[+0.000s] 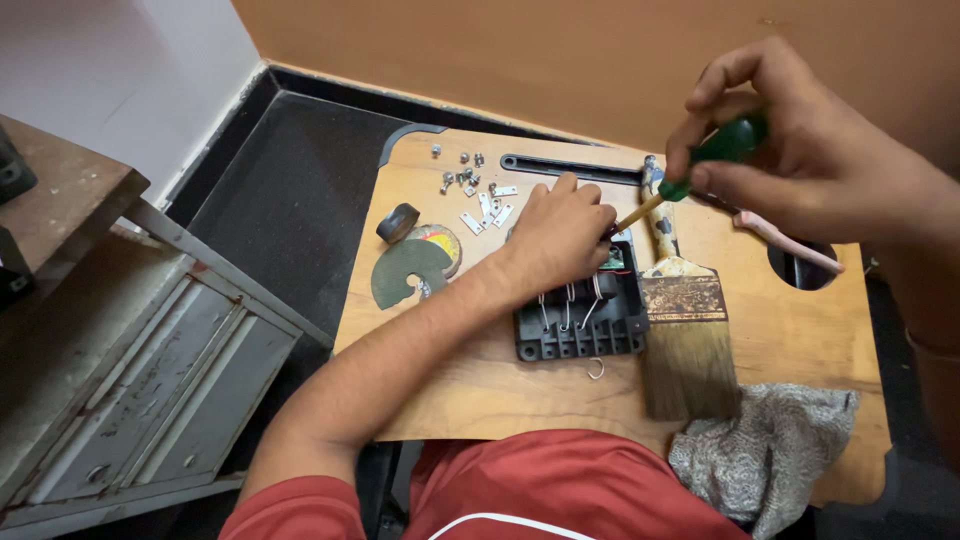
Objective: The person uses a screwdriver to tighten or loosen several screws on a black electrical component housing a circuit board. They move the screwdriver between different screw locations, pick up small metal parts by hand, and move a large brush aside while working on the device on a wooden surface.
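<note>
**Screwdriver tip at the black housing, both hands engaged**

The right hand [800, 150] is closed around the green handle of a screwdriver [690, 175], fingers pinching it from above, with the yellowish shaft slanting down and left toward the left hand. The left hand [558, 235] is curled shut, knuckles up, pressing on the top end of a black plastic housing [580, 325]; exactly what its fingertips pinch is hidden under the hand. The screwdriver tip meets the housing right at those fingers. The housing lies near the middle of the wooden surface [800, 330], with bent metal wire clips showing across its open face and one loose hook [596, 369] just below its lower edge.

Touching the housing's right side lies a wide paintbrush [685, 340], bristles toward the person. A grey knitted cloth [770, 450] sits bunched at the near right corner. Left of the left hand lie a dark green partial disc [405, 272] and a small roll of dark tape [397, 222]. Above them, small screws and flat metal plates [478, 195] are scattered. A pink stick-like tool [785, 240] lies across a round hole at the right.
</note>
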